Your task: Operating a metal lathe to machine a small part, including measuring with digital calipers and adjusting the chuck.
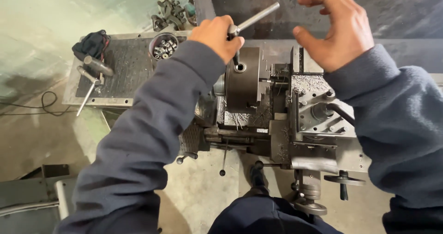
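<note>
Left hand (216, 36) fingers clenched around chuck key (253, 21) atop lathe chuck (243, 79); right hand (339, 28) fingers spread, empty.

— That round steel lathe chuck (243, 79) is dark grey, almost black, and the long chuck key handle (254, 18) is pale silver.

— The person's knitted sleeves (152, 137) are slate blue. What about the flat metal tray (124, 72)?

— Dull grey, with a ribbed dark mat. The crumpled cloth (92, 44) on it is black with a red trace, and the small round tin of fittings (164, 47) glints silver.

Open air above chuck (243, 79), toolpost (323, 111)
</note>
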